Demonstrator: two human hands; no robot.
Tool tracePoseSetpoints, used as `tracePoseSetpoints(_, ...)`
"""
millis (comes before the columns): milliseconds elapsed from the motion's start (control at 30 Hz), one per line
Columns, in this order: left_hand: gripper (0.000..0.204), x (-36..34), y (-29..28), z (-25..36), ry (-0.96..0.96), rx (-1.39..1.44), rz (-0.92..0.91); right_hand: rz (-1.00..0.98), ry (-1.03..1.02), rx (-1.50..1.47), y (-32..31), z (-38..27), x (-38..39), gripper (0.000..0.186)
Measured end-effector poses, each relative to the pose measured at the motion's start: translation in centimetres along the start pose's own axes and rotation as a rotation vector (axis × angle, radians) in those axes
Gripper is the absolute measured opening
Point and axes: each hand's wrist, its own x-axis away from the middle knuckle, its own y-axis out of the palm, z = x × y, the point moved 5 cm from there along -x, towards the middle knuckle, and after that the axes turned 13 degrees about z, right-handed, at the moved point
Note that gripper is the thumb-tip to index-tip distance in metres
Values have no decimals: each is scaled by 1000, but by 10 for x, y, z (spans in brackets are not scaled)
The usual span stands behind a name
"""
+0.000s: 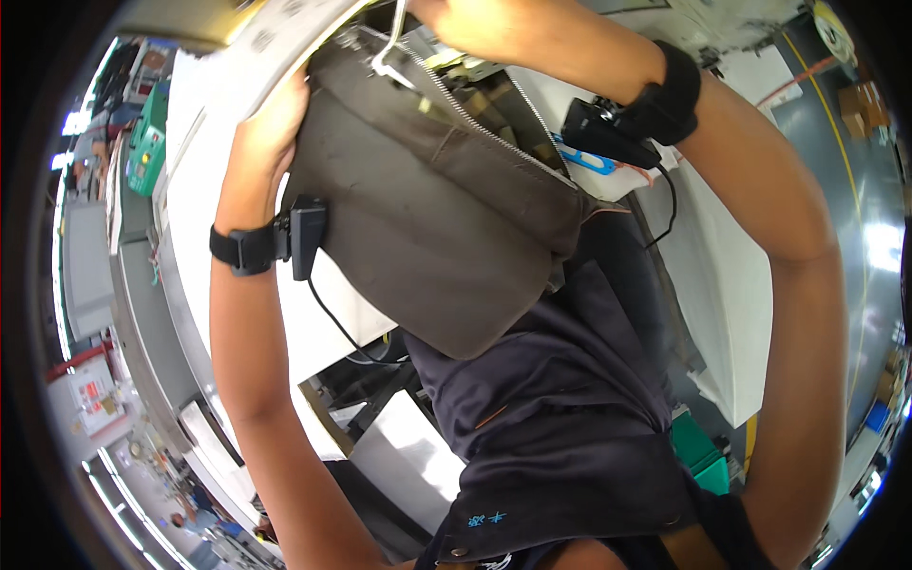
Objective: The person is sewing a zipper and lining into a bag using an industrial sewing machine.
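Note:
A dark olive-brown fabric bag piece with an open metal zipper lies under the white sewing-machine arm on a white worktop. My left hand grips the bag's left edge, its fingertips partly hidden. My right hand reaches over the top of the bag near the machine; its fingers are out of clear view. A white cord hangs over the zipper. A blue plastic tool lies beside the bag, under my right wrist. Both wrists carry black strapped devices.
A green machine housing stands at the far left, a green bin below the table at right. Cardboard boxes sit beside the right aisle. Another person is at lower left. My dark apron is below the bag.

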Motion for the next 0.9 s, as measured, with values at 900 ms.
tracePoseSetpoints(900,15,15,-11,3,-478,209,-280,41,-446,-211,-30,-7,14,29)
